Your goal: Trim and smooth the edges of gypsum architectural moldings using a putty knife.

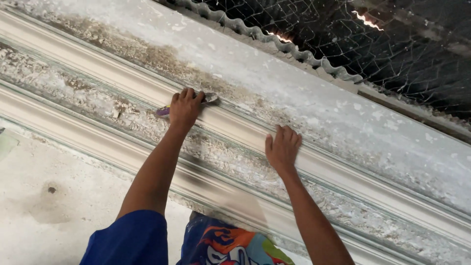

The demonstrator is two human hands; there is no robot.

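Blue sleeve (128,239), flaky ridged moulding (147,88), scraper (208,97).

Hands on a flaking moulded cornice
Left hand (185,109) grips a purple-handled scraper (189,103) against the peeling moulding (343,162); right hand (282,147) lies flat on a ridge, below wire mesh (392,54).

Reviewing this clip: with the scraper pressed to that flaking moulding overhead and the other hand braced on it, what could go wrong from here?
1. The scraper in the left hand works flaking paint on the moulding above the head camera; loosened chips would probably fall toward the face.
2. The right hand rests open on the same moulding, close to the blade's line; a slip along the ridge might reach its fingers.
3. The crumbling surface may give a poor brace.
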